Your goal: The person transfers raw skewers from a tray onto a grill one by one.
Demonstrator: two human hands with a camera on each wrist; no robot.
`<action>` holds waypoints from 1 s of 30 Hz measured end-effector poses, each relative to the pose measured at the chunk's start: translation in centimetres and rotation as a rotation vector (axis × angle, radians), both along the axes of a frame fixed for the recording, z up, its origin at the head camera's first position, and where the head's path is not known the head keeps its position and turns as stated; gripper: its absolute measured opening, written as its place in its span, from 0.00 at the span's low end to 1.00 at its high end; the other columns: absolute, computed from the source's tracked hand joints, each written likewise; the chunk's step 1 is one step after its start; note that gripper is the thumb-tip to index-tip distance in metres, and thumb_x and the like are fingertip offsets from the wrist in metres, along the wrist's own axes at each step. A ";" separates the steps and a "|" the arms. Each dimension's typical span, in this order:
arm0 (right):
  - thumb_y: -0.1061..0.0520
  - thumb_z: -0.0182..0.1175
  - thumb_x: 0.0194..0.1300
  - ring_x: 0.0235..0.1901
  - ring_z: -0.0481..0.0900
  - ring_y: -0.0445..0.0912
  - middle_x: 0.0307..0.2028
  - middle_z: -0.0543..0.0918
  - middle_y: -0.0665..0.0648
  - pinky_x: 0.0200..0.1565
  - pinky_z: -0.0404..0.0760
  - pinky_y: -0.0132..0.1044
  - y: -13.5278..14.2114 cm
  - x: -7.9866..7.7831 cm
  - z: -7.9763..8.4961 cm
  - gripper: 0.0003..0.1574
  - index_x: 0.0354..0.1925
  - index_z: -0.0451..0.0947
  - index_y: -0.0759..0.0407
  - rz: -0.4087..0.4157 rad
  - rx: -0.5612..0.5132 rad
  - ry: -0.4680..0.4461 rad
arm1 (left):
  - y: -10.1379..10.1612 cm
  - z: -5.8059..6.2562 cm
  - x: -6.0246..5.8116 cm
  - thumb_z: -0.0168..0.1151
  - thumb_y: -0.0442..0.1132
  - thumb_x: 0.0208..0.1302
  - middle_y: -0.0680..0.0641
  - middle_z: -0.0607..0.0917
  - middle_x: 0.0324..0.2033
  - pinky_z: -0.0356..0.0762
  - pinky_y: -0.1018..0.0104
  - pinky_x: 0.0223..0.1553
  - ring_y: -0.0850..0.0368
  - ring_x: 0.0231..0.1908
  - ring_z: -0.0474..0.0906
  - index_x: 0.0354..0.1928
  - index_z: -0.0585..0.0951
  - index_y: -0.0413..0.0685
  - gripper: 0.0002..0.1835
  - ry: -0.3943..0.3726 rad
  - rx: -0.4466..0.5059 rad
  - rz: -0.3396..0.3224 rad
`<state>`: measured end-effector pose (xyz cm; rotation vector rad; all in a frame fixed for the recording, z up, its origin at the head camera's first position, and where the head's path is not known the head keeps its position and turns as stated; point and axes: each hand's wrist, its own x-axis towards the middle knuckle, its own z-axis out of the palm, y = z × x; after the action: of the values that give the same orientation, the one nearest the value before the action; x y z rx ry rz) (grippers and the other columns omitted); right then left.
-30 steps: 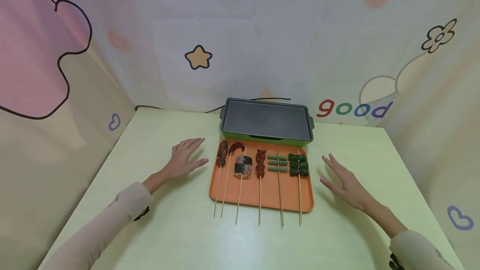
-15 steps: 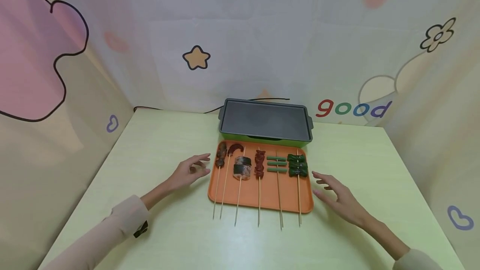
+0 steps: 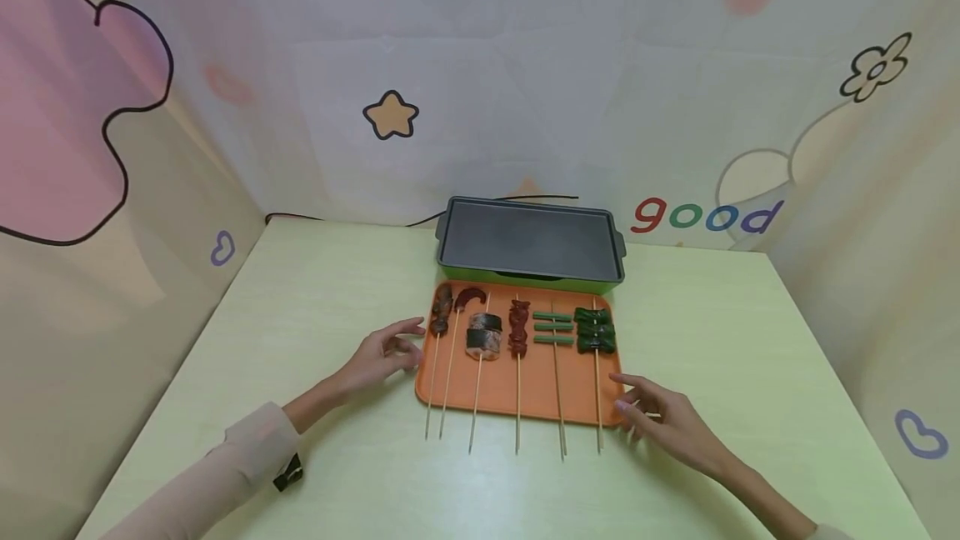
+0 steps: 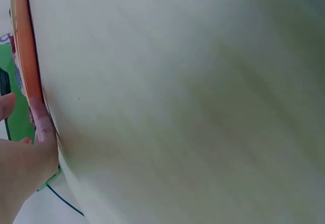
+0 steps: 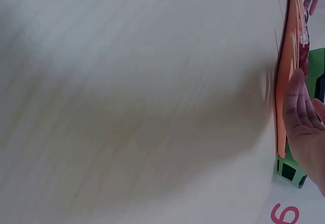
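An orange tray (image 3: 538, 394) lies on the table, bearing a row of skewers with their bare sticks past its front edge. From left come a brown chunky skewer (image 3: 441, 319), a dark red curled one (image 3: 470, 299), a black-and-pale one (image 3: 483, 338), red meat (image 3: 518, 327), green stalks (image 3: 553, 328) and dark green leafy pieces (image 3: 596, 332). My left hand (image 3: 381, 358) touches the tray's left rim, fingers loosely bent. My right hand (image 3: 671, 425) is at the right rim near the front corner, thumb and forefinger at the edge, other fingers partly hidden below.
Directly behind the tray stands a green electric griddle (image 3: 530, 240) with a flat dark plate. A black cord (image 3: 300, 215) runs along the table's back edge. Printed cloth walls (image 3: 480, 107) close in the pale green table (image 3: 360, 473) at back and sides.
Both hands have come inward and toward the front, from apart of the tray to its left and right rims, their fingers bending a little. Tray and skewers stay put.
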<state>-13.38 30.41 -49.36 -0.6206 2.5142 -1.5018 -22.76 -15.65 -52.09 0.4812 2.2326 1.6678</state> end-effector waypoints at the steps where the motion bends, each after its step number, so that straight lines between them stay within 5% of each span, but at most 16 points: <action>1: 0.63 0.56 0.76 0.28 0.86 0.47 0.37 0.87 0.65 0.28 0.86 0.40 0.0 0.1 -0.1 0.27 0.69 0.68 0.72 0.003 -0.014 -0.027 | 0.0 -0.1 0.0 0.61 0.30 0.70 0.30 0.73 0.67 0.78 0.76 0.46 0.58 0.50 0.83 0.76 0.63 0.35 0.34 0.000 0.000 0.002; 10: 0.61 0.50 0.80 0.32 0.89 0.49 0.39 0.85 0.71 0.33 0.89 0.45 -0.4 0.6 -0.4 0.30 0.70 0.60 0.79 0.038 -0.179 -0.258 | 0.5 0.0 -0.8 0.66 0.30 0.67 0.33 0.75 0.66 0.79 0.74 0.50 0.53 0.53 0.81 0.76 0.65 0.38 0.37 -0.050 -0.053 0.019; 17: 0.57 0.51 0.80 0.35 0.90 0.47 0.40 0.87 0.68 0.36 0.90 0.46 -1.0 0.6 0.1 0.34 0.72 0.58 0.79 0.027 -0.206 -0.381 | 0.7 0.6 -1.2 0.67 0.30 0.66 0.35 0.73 0.68 0.79 0.66 0.54 0.48 0.57 0.79 0.77 0.64 0.40 0.38 -0.123 -0.096 0.000; 30: 0.59 0.59 0.74 0.40 0.91 0.46 0.41 0.91 0.61 0.46 0.89 0.40 -1.8 0.8 0.2 0.44 0.74 0.51 0.81 -0.107 -0.307 -0.632 | 0.6 0.7 -1.8 0.69 0.29 0.64 0.34 0.74 0.65 0.80 0.65 0.52 0.52 0.53 0.80 0.77 0.63 0.41 0.41 -0.141 -0.138 -0.019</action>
<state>-12.56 28.64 -49.14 -0.0169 1.8803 -1.7851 -24.60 -15.04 -51.40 0.3385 2.2133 1.4778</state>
